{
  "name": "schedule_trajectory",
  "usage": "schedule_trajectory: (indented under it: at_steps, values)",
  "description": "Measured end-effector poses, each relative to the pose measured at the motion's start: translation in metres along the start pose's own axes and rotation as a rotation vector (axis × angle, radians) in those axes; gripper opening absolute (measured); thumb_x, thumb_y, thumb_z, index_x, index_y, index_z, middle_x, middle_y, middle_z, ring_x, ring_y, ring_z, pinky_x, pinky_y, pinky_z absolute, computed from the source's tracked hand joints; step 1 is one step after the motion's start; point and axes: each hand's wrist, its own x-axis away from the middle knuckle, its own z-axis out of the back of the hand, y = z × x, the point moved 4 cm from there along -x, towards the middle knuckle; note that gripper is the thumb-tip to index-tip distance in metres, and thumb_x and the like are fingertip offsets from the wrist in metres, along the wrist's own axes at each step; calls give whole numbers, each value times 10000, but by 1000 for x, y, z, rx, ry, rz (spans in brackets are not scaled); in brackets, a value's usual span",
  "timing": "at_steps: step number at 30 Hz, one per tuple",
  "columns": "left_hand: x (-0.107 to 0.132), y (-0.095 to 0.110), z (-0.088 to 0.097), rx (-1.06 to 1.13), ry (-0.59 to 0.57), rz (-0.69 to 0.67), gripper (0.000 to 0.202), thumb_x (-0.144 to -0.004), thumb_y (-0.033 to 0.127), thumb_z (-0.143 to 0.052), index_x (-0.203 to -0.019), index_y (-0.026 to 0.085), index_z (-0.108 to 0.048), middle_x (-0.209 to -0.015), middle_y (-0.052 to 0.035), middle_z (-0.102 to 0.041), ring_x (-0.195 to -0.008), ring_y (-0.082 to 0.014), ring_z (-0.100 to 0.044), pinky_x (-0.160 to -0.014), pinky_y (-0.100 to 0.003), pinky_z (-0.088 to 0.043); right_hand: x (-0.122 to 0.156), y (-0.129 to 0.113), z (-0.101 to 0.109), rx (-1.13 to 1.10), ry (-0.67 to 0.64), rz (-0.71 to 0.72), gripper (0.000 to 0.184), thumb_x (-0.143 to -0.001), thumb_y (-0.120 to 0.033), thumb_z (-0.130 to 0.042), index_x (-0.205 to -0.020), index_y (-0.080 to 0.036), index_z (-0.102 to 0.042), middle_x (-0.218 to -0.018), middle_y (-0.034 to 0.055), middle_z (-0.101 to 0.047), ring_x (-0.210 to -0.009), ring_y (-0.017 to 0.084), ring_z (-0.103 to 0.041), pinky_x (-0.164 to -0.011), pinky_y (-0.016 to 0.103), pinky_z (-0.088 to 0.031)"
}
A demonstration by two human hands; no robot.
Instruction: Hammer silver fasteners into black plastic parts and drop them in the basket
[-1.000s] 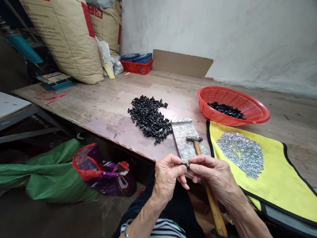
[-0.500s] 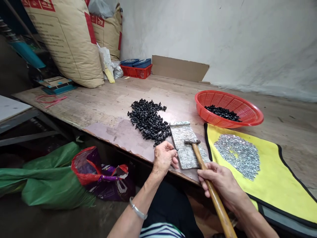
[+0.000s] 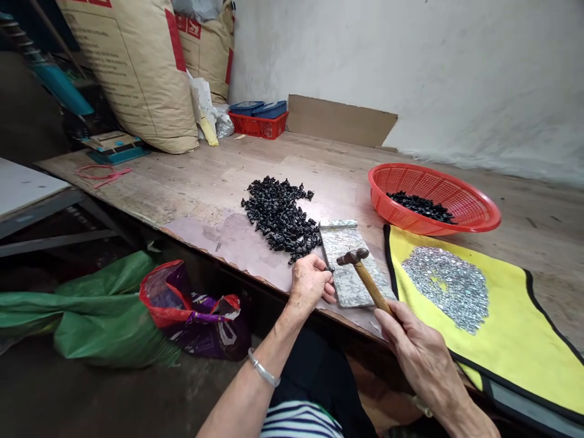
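wood-handled hammer (image 3: 370,286) in its grasp, the right hand (image 3: 417,347) holds the head over the battered silvery plate (image 3: 353,292); the left hand (image 3: 311,281) pinches a small black part (image 3: 331,269) by the plate's near-left edge. i'd seat it square, keep that pinch low and clear, and tap straight. outward on the bench (image 3: 205,182) lie the black pile (image 3: 283,219), silvery pieces (image 3: 460,292) on yellow cloth (image 3: 524,328), and a red basket (image 3: 387,205).
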Motion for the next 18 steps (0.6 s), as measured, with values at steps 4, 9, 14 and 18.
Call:
schedule_trajectory:
  at_steps: [4, 9, 14, 18]
  values:
    - [-2, 0, -1, -23, 22, 6, 148, -575, 45, -520, -585, 161, -427, -405, 27, -518, -291, -134, -492, -242, -274, -437, 3, 1, -6, 266, 106, 132, 402, -807, -522, -403, -977, -223, -613, -692, 45, -656, -584, 208, -604, -544, 294, -442]
    - [-3, -1, -1, -53, 38, 7, 146, -575, 35, -510, -580, 160, -433, -384, 37, -499, -277, -132, -483, -235, -261, -426, 7, -7, -6, 488, 202, 257, 419, -862, -464, -361, -1077, -209, -614, -890, 91, -709, -686, 255, -670, -551, 315, -474]
    - [-4, -4, 0, -53, 32, 23, 143, -570, 24, -508, -578, 153, -445, -378, 37, -505, -281, -126, -492, -253, -239, -435, 18, -30, 2, 512, 463, 518, 359, -889, -377, -413, -1114, -170, -602, -910, 78, -711, -683, 190, -674, -561, 249, -482]
    - [-5, -4, 0, -64, 28, 20, 151, -571, 19, -494, -557, 157, -433, -342, 40, -485, -261, -134, -479, -246, -249, -431, 17, -31, -10, 814, 432, 562, 312, -902, -285, -388, -1021, -150, -644, -626, 32, -663, -407, 142, -567, -366, 240, -359]
